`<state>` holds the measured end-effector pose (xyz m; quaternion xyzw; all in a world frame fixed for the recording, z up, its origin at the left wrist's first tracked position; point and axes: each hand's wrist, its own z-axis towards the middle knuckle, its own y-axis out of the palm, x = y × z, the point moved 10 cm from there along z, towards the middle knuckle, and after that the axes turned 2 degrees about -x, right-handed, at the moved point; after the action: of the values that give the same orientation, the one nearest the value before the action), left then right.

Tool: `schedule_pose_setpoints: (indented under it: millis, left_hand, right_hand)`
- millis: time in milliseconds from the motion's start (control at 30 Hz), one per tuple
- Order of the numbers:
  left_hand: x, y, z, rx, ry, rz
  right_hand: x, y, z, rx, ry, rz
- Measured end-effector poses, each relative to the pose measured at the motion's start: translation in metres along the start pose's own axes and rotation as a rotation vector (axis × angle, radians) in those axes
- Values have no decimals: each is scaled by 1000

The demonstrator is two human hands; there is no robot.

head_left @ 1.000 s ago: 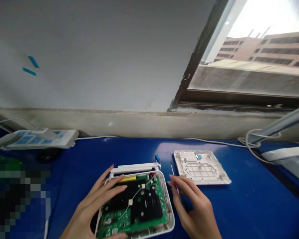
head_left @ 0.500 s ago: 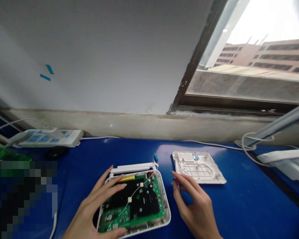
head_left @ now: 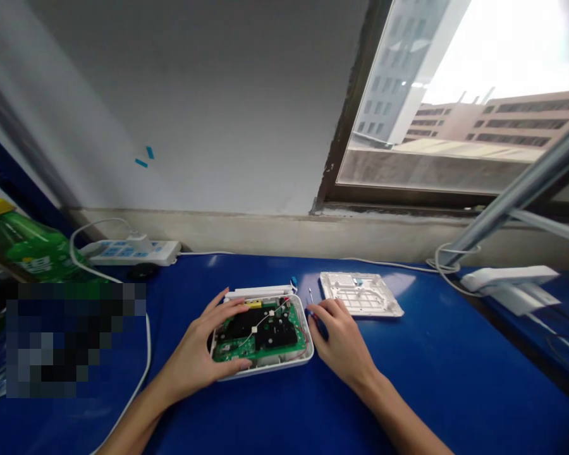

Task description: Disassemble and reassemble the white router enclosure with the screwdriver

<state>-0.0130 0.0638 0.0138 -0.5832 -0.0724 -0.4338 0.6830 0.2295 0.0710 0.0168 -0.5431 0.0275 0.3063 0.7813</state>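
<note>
Midway along blue table, white router lies opened, green circuit board bared, antennas folded along far side. Your left hand grips router's left end, thumb at near rim, fingers over far side. Your right hand, closed around screwdriver, sits just beside router's right end, blade pointing toward table's back edge. White cover, inner face up, lies between router and back right corner. Power strip at back edge, toward left.
</note>
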Motion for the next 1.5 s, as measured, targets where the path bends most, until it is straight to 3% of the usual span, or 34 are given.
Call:
schedule_pose_setpoints:
  millis: [433, 700, 867, 1033, 1267, 1500]
  left_hand:
    - [2, -5, -2, -22, 71, 69]
    - [18, -9, -6, -19, 170, 160]
    - [26, -14, -10, 23, 260, 221]
    - [35, -20, -17, 95, 406, 302]
    - [40, -17, -22, 103, 459, 351]
    - [55, -24, -25, 144, 487, 327]
  right_hand:
    - [-7, -12, 3, 74, -42, -27]
    - [-21, -16, 2, 112, -148, 131]
    - [-48, -13, -3, -35, -300, 187]
    - [-59, -7, -9, -139, -349, 191]
    - [-68, -4, -11, -165, -366, 143]
    - [-70, -3, -14, -91, -400, 55]
